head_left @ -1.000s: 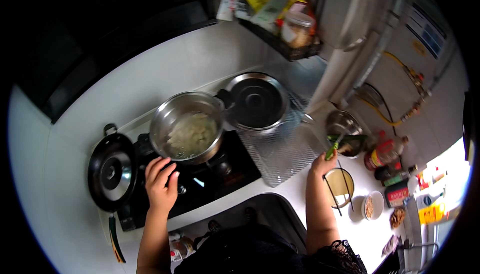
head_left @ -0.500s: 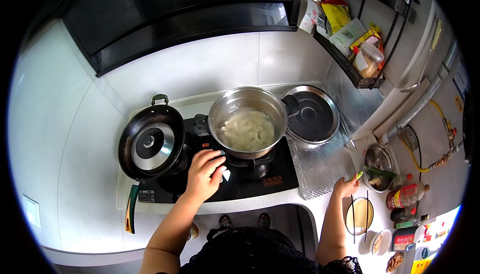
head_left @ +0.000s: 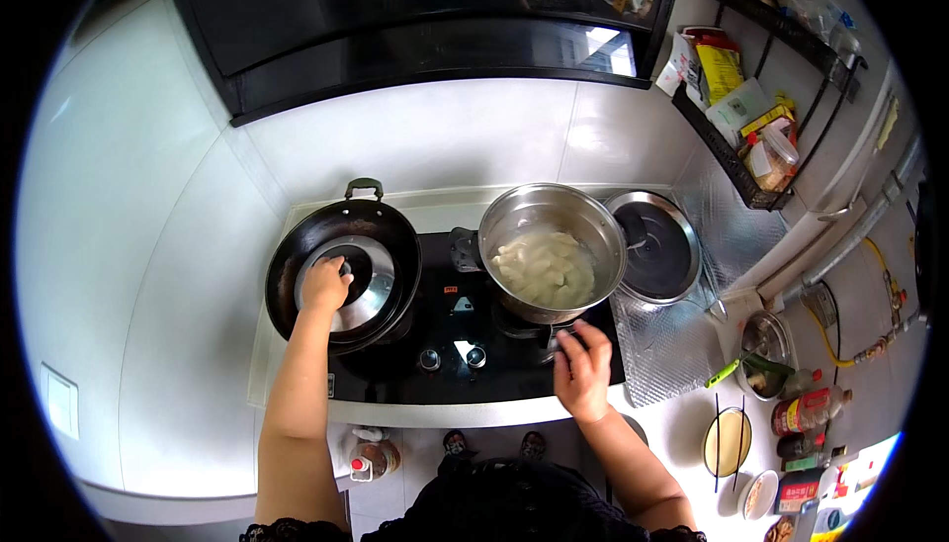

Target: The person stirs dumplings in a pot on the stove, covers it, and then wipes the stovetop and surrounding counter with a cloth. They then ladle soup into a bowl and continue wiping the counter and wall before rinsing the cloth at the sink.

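Observation:
My left hand [head_left: 326, 287] grips the knob of a steel lid [head_left: 370, 310]. That lid lies inside a black wok [head_left: 287, 255] on the left of the hob [head_left: 450, 319]. Over the hob's front right, my right hand [head_left: 583, 369] hangs with its fingers bent and apart, and I see nothing in it. Just beyond it stands a steel pot [head_left: 499, 216] with black handles. Pale dumplings [head_left: 546, 267] lie in cloudy water in the pot.
A round dark lid [head_left: 652, 245] with a steel rim lies right of the pot on foil [head_left: 677, 354]. Further right are a steel bowl [head_left: 761, 329] with a green-handled tool [head_left: 724, 374], chopsticks [head_left: 742, 443] across a bowl [head_left: 729, 440], and bottles [head_left: 806, 410]. A shelf rack [head_left: 727, 156] hangs above.
My left hand has gone from the hob's front to the lid in the wok. My right hand has let go of the green-handled tool and come left to the pot. The view has shifted.

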`<state>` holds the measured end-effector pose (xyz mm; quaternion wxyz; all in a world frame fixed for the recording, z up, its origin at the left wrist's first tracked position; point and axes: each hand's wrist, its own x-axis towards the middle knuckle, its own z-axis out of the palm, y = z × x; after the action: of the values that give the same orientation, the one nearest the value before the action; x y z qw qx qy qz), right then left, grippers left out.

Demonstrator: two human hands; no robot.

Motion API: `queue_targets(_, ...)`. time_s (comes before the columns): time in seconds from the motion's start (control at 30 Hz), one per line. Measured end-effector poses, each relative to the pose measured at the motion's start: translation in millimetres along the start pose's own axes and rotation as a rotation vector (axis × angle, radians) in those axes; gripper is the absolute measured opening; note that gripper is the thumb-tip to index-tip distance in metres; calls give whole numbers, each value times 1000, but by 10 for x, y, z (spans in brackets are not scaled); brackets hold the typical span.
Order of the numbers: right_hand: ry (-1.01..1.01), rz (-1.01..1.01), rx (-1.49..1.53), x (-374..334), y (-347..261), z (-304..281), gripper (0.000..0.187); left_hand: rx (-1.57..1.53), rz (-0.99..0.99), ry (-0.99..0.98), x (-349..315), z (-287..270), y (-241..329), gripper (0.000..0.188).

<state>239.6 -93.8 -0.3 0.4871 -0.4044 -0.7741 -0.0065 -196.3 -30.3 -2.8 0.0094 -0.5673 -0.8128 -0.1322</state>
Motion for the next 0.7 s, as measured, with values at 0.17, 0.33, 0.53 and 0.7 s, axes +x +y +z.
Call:
queue_targets(0.17,-64,-59,7,24,-123,62,41,45,28,-91,198,171,-114,41)
queue_targets(0.33,-18,23,13,70,-139,26,41,22,76,-14,269,105,-174,30)
queue_targets(0.53,15,127,23,-46,-60,-87,41,-132,53,118,417,-843,174,34)
queue_targets(0.7,65,162,26,-49,20,-177,40,-229,438,213,268,-1358,1332,32)
